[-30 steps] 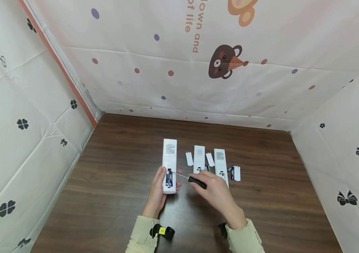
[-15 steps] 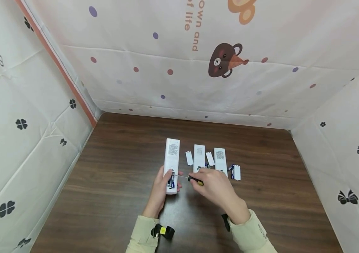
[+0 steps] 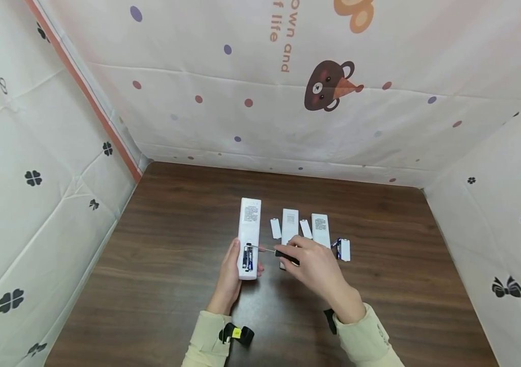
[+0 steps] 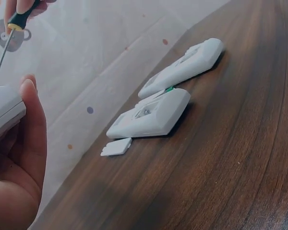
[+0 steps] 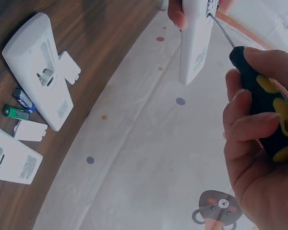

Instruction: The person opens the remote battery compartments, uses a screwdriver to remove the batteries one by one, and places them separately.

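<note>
A white remote control (image 3: 250,224) is held back side up in my left hand (image 3: 229,270), the thumb along its left edge and fingertips showing past the right edge. Its battery compartment is uncovered, with dark blue batteries (image 3: 248,259) lying inside. My right hand (image 3: 319,267) grips a screwdriver (image 5: 261,93) by its dark green and yellow handle. The thin metal shaft (image 5: 224,32) reaches across to the remote, its tip right at the compartment's upper end. In the left wrist view only a corner of the held remote (image 4: 5,110) shows.
Two more white remotes (image 3: 290,224) (image 3: 320,229) lie on the brown table (image 3: 173,229), partly behind my right hand. Around them are loose battery covers (image 3: 276,229) and batteries, one of them a green battery (image 5: 16,112). Printed cloth walls (image 3: 219,117) border the table.
The held remote has shifted slightly right. My left thumb, over the batteries half a second ago, is back at the edge. My right hand and screwdriver have moved up a little.
</note>
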A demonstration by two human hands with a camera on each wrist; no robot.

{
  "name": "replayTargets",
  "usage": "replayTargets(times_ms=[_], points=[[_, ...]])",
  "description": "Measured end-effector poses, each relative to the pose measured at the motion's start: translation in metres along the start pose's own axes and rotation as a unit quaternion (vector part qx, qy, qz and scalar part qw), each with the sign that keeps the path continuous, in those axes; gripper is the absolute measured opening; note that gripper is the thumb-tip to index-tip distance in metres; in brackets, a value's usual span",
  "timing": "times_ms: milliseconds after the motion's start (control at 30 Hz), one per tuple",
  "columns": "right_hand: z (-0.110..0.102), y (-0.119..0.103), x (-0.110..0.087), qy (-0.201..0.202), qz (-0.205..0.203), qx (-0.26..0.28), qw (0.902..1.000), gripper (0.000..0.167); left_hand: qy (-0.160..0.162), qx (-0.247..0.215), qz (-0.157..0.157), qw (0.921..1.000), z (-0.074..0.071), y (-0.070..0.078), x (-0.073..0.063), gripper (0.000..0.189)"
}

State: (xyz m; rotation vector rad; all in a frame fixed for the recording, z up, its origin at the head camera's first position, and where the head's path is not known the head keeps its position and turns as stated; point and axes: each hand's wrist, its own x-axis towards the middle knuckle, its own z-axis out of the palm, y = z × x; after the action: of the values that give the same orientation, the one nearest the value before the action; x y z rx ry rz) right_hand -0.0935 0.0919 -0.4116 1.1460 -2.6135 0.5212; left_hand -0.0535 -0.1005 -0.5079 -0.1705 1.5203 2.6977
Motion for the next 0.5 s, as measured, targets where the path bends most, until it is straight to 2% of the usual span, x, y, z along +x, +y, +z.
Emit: replayTargets(times_ms=[200,500], points=[[-0.0012,-0.0001,-0.0009,0.005,-0.013,0.019,0.9997,0.027,0.001,0.001,0.0,1.0,-0.0005,0.0009,0.0006,0.051],[-0.0027,-0.0003,-0.0004,-0.008,-0.005,0.0,1.0,0.027,0.006,0.022,-0.006,0.9997,0.0016,0.0023,0.0,0.045]])
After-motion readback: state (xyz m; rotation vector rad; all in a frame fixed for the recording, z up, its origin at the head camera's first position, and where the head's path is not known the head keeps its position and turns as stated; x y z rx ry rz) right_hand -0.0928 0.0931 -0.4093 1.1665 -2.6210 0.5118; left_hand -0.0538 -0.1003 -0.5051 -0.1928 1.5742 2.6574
